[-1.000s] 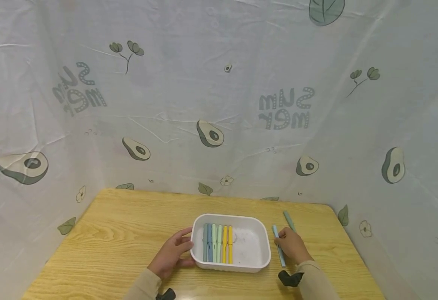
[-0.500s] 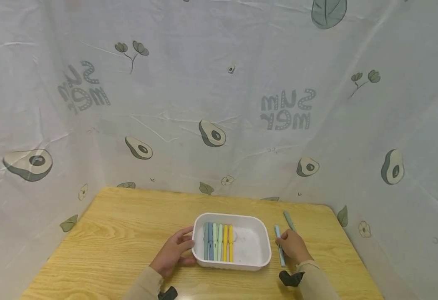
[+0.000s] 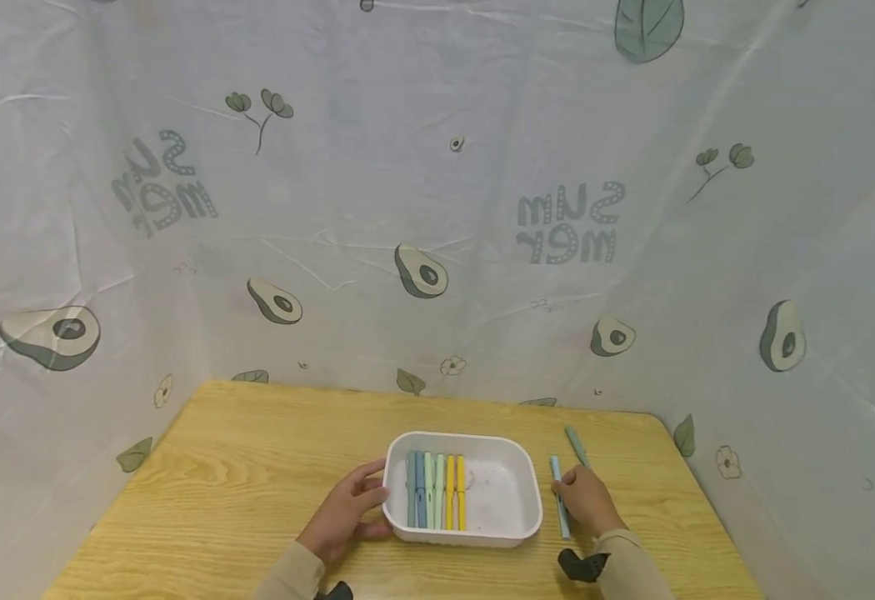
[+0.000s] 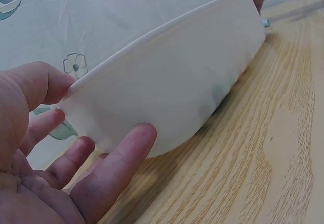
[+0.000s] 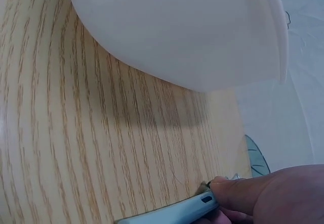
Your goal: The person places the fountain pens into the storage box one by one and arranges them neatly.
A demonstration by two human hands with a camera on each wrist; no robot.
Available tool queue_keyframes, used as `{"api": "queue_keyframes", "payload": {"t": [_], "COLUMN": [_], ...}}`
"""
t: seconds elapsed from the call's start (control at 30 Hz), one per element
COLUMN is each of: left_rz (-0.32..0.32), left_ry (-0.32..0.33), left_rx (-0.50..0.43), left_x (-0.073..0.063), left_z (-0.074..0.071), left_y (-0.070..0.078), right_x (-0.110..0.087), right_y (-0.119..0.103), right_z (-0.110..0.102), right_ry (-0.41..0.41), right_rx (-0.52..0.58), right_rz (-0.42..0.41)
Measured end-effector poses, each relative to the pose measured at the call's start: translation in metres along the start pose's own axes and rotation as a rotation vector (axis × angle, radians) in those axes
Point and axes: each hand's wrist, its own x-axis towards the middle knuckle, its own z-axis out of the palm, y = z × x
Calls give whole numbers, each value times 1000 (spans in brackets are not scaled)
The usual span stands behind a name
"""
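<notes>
A white plastic box (image 3: pixel 499 500) stands on the table, holding several pens side by side in its left half: grey-green, blue, pale green and yellow (image 3: pixel 450 500). My left hand (image 3: pixel 340 512) rests against the box's left end. In the left wrist view its thumb is at the rim and spread fingers (image 4: pixel 129 150) touch the outer wall. To the right of the box, my right hand (image 3: pixel 587 500) pinches a light-blue pen (image 3: pixel 563 521) between thumb and fingers. The right wrist view shows that pen (image 5: pixel 174 213) low over the wood, partly covered by the fingers.
A grey-green pen (image 3: pixel 576 443) lies beyond my right hand, its near end hidden behind the hand. The wooden table (image 3: pixel 280 442) ends at a hanging pale curtain (image 3: pixel 482 317) printed with avocados, which surrounds its back and sides.
The light-blue pen has shifted slightly and turned a little more upright in the head view, with my right hand on it throughout. The left hand stays at the box.
</notes>
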Motion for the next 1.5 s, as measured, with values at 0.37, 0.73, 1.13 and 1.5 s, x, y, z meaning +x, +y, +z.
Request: {"api": "queue_keyframes", "payload": {"t": [0.37, 0.73, 1.13, 1.5], "left_rz": [4, -7, -16, -26], "left_ry": [-33, -32, -38, -24], "left_rx": [1, 1, 2, 12], "left_x": [-1, 0, 0, 4], "left_z": [-3, -4, -4, -6], "left_y": [4, 2, 4, 3], "right_x": [-8, -11, -16, -17], "right_y": [-12, -13, -17, -28], "right_z": [-4, -16, -25, -32], "right_ry": [-50, -69, -17, 24], "right_rx": [-14, 77, 230, 230], "right_rz": [15, -21, -76, -160]}}
